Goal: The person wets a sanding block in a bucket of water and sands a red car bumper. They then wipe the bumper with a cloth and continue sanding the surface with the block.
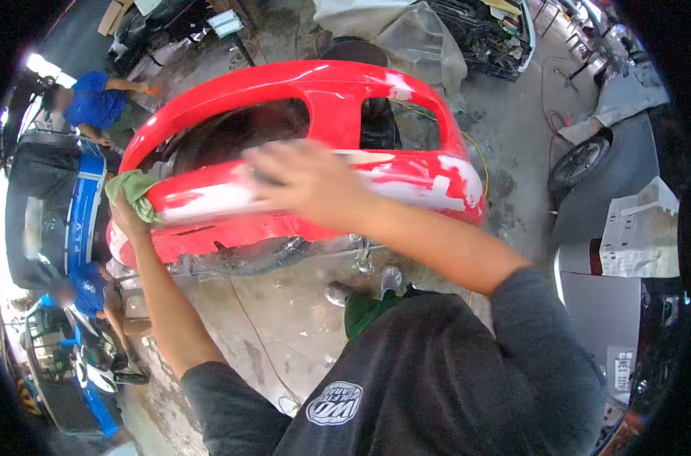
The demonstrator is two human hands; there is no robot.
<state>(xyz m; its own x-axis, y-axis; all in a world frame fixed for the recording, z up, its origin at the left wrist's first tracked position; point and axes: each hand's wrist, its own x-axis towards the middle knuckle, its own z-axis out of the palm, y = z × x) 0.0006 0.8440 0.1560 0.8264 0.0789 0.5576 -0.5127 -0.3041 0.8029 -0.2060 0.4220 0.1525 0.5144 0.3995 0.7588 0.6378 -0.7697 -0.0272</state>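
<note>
A red car bumper [338, 99] with white and pinkish patches lies across the view in front of me, with two large openings in it. My left hand [130, 216] is closed round a light green cloth [135, 191] at the bumper's left end. Over the white patch on the near face is my right hand [303, 182], blurred by motion. Its fingers curl over something dark at the bumper's surface, too smeared to name.
Two people in blue shirts [94, 102] are at the left, near a dark vehicle with a blue panel [87, 209]. A grey car part with a wheel [581, 161] stands at the right. Plastic sheeting [421, 45] lies behind the bumper. A hose [254, 323] crosses the wet floor.
</note>
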